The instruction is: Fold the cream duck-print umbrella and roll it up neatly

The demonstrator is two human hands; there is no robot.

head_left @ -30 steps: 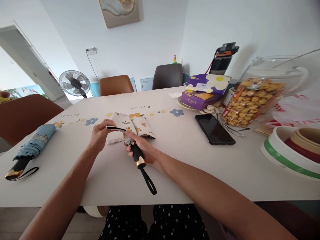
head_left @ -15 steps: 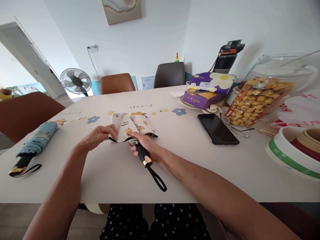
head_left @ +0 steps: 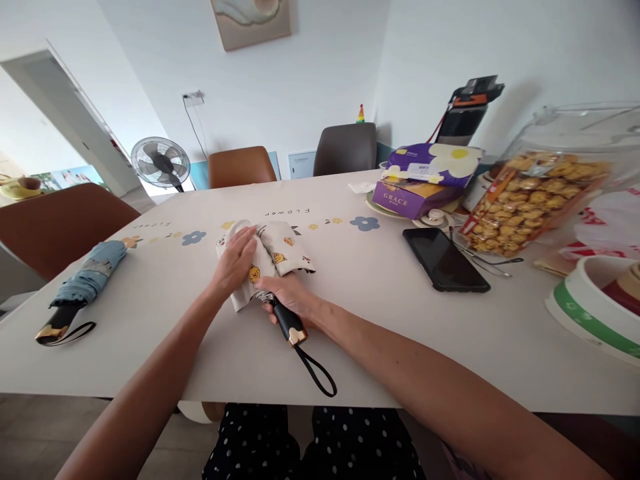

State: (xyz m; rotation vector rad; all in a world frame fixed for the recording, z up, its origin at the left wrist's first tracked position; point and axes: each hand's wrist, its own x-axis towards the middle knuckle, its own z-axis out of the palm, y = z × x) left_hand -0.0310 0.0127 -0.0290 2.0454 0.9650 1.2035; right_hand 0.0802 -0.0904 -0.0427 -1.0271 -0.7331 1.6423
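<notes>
A folding umbrella [head_left: 287, 248] with cream cloth and yellow duck prints lies before me, its folds loose. My right hand [head_left: 289, 292] grips it where the cloth meets the black handle, thumb on top. The handle has a gold end and a black wrist loop [head_left: 320, 370] that points toward me. My left hand [head_left: 235, 261] lies flat on the left fold of the cloth, fingers stretched out and pointing away from me. A second folding umbrella [head_left: 90, 277], blue and rolled up, rests at the table's left side, apart from both hands.
On the right of the white table [head_left: 360, 320] lie a black phone [head_left: 445, 259] and glasses. Behind are purple tissue packs [head_left: 415, 193], a dark bottle [head_left: 466, 117] and a snack-filled jug [head_left: 540, 200]. A tape roll [head_left: 590, 313] sits near right. Chairs and a fan [head_left: 161, 163] stand beyond.
My left hand has gone from pinching the cloth's left edge to lying flat on top of the fold, farther right. My right hand keeps its grip. The view has shifted slightly left.
</notes>
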